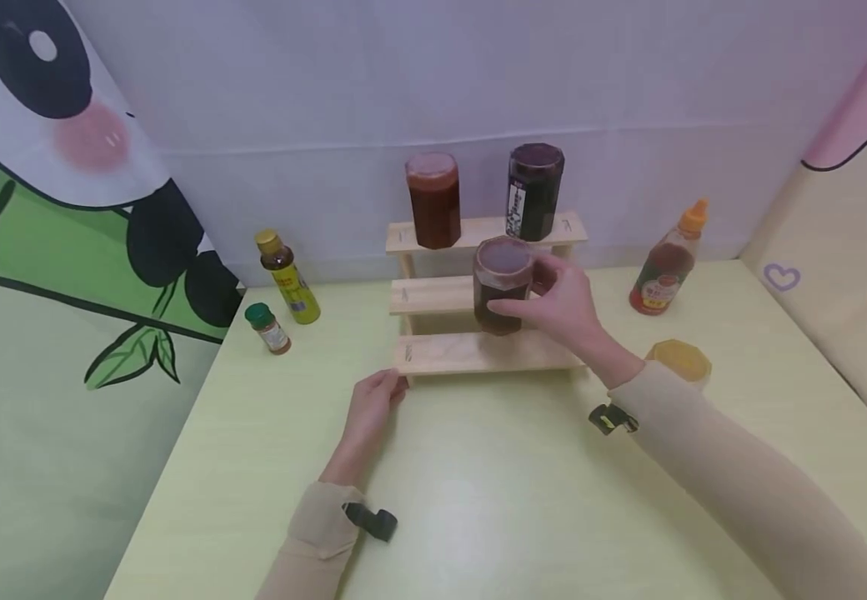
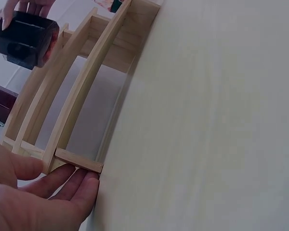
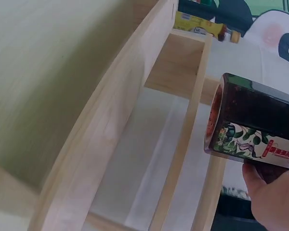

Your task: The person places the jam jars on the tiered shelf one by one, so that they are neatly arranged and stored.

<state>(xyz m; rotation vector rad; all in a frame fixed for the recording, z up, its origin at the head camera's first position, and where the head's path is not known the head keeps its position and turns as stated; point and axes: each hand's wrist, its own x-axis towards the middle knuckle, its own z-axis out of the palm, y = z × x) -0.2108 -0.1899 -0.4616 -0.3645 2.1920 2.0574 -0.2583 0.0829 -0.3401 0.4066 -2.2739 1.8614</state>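
My right hand (image 1: 564, 304) grips a dark jam jar (image 1: 497, 310) with thumb and fingers around its sides. The jar is in front of the middle shelf in the head view; the right wrist view shows its label with printed leaves (image 3: 250, 142). A three-step wooden rack (image 1: 448, 354) stands on the table. At its front left corner, my left hand (image 1: 373, 404) holds the end of the rack, thumb near the shelf edge and fingers against the side piece (image 2: 79, 160). On the top step stand a reddish-brown jar (image 1: 435, 204) and a dark jar with a white label (image 1: 537, 196).
Left of the rack stand a yellow-labelled bottle (image 1: 294, 287) and a small green-capped shaker (image 1: 272, 332). To its right are an orange-capped sauce bottle (image 1: 662, 271) and a yellow-topped container (image 1: 681, 360), partly behind the right sleeve. A cloth backdrop (image 1: 313, 192) hangs behind the table.
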